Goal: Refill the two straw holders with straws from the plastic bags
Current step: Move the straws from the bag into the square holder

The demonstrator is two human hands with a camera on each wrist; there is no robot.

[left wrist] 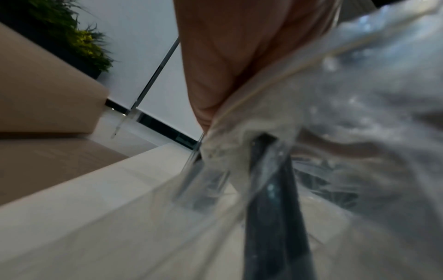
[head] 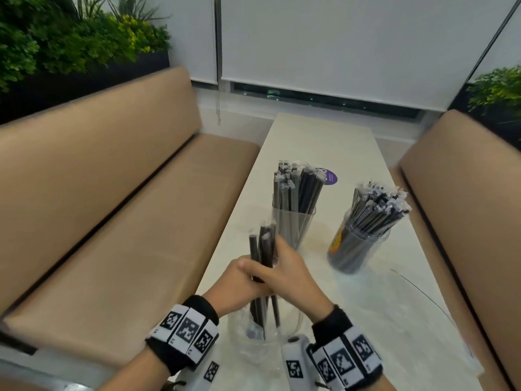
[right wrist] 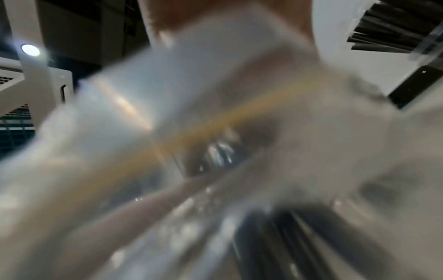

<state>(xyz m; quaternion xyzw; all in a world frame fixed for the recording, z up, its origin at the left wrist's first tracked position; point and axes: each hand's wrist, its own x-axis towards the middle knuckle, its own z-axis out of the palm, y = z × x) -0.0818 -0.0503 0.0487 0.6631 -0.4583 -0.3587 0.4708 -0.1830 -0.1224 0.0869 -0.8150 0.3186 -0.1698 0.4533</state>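
Observation:
Both hands meet over the near end of the white table (head: pixel 332 142). My left hand (head: pixel 239 277) and right hand (head: pixel 282 270) grip a small bundle of wrapped black straws (head: pixel 263 246), held upright. The bundle's lower ends stand inside a clear plastic bag (head: pixel 253 331) below the hands. Farther back, a clear square straw holder (head: pixel 293 224) holds wrapped black straws. To its right, a round clear straw holder (head: pixel 356 249) is packed with thinner straws. In the left wrist view the plastic bag (left wrist: pixel 335 106) and a black straw (left wrist: pixel 273 217) fill the frame. The right wrist view is blurred plastic.
Tan padded benches run along both sides of the table, one at the left (head: pixel 107 210) and one at the right (head: pixel 465 198). A purple round sticker (head: pixel 329 177) lies behind the square holder. Green plants (head: pixel 70 38) and a window blind (head: pixel 352 46) stand at the back.

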